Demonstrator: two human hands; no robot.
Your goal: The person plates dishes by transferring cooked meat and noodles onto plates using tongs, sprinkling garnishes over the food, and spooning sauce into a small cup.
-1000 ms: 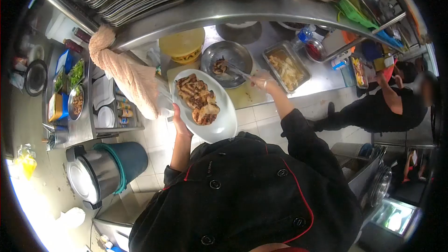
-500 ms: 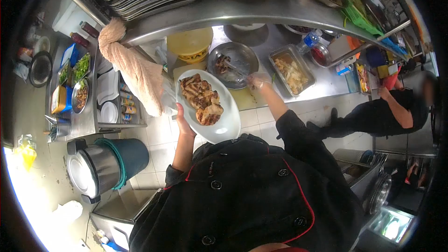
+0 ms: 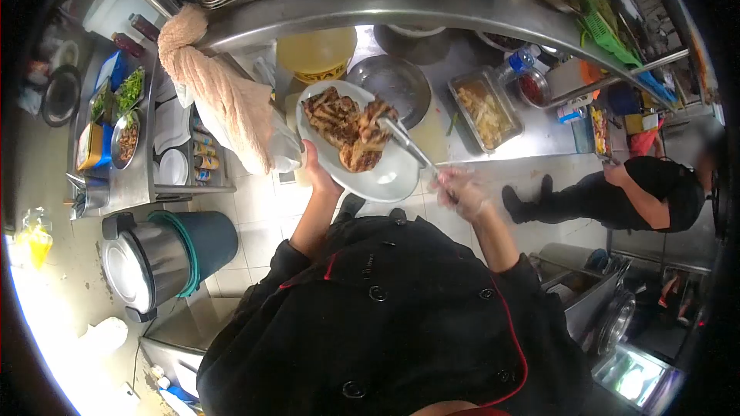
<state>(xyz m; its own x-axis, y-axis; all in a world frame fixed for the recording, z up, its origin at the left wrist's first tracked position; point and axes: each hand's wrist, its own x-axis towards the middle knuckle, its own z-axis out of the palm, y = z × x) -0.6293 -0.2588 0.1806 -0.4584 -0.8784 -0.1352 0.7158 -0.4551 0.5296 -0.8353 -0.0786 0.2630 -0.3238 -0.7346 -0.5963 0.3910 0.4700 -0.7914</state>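
My left hand (image 3: 317,167) grips the lower left edge of a white oval plate (image 3: 393,179), which carries browned cooked meat (image 3: 333,122). In a clear glove, my right hand (image 3: 461,191) is closed around metal tongs (image 3: 412,145). The tongs' tips hold a piece of meat (image 3: 375,122) over the plate's right part. Behind the plate, a round metal pan (image 3: 402,86) rests on the steel counter. A yellow tub (image 3: 316,52) stands left of the pan.
To the right is a metal tray (image 3: 486,110) of pale food. A pink towel (image 3: 220,100) hangs at the left. Overhead runs a steel shelf (image 3: 432,19) with stacked plates. A person (image 3: 644,191) stands at the far right. A lidded pot (image 3: 146,266) is at lower left.
My right hand has moved from the pan toward my body, carrying meat in the tongs to the plate. The pan no longer shows meat. The plate has shifted slightly up and right.
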